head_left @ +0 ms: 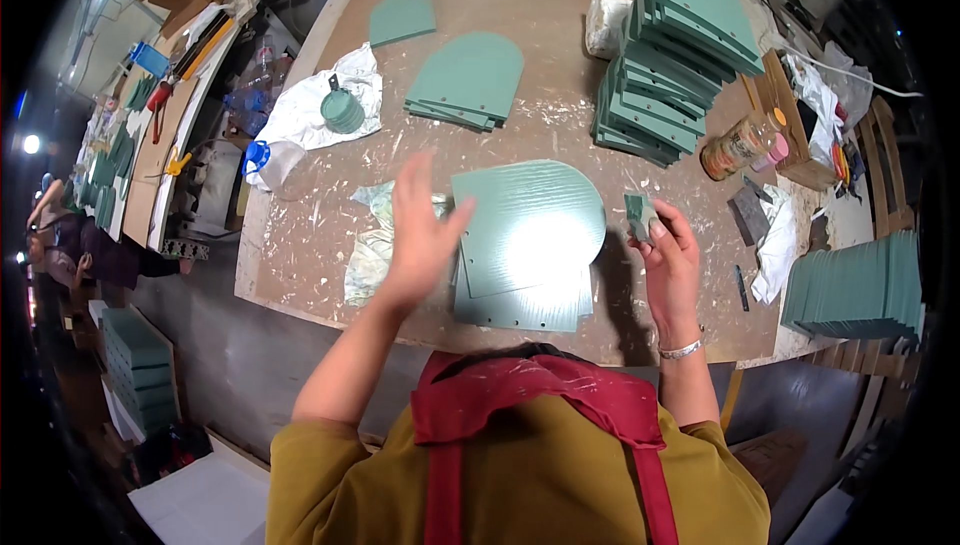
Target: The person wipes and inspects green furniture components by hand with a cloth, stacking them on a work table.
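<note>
- In the head view, the left grip [425, 230] has its fingers apart and holds nothing; it overlaps the near edge of the upper green panel [500, 210], and I cannot tell whether they touch.
- The right grip [670, 250] is clamped on a small green-and-grey piece [637, 211], pinched between thumb and fingers, probably to leave its far end exposed.
- The upper panel lies over the lower green panel [480, 315] on the surface [560, 75], in front of the person, likely so both hands reach it.
- The panel stack [690, 10] stands at the right, seemingly set aside within reach.
- A round green pot [342, 112] sits on a white sheet [300, 110], perhaps against drips.
- Glare hides part of the upper panel's face; the left arm partly covers a stained cloth [370, 265].
</note>
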